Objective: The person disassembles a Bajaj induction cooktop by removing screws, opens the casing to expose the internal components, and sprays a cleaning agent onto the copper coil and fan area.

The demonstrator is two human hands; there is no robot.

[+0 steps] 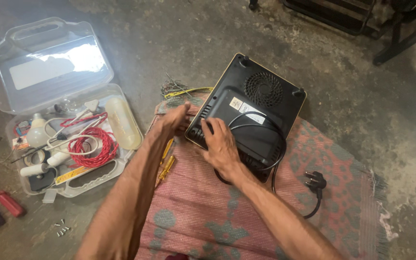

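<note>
Forearms lead in: my right hand (221, 147) presses flat on the upturned induction cooktop (249, 113) on the mat (203, 212), left hand (175, 119) gripping its edge. Loose screws (61, 228) lie out, base panel still on; toolbox (58, 101) beyond.

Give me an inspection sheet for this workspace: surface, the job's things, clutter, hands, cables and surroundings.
Surface: a red patterned mat with a frayed edge, on a rough concrete floor.
Job's things: a black appliance lies underside up on the mat, its round fan grille showing.
Clutter: an open clear plastic case with red wire, bulbs and small parts; two yellow screwdrivers on the mat; a red-handled tool and loose screws on the floor.
Hands: left hand grips the appliance's near-left edge; right hand presses flat on its underside.
Cables: black power cord loops over the appliance, with its plug on the mat.
Surroundings: dark furniture legs at the top right.
</note>
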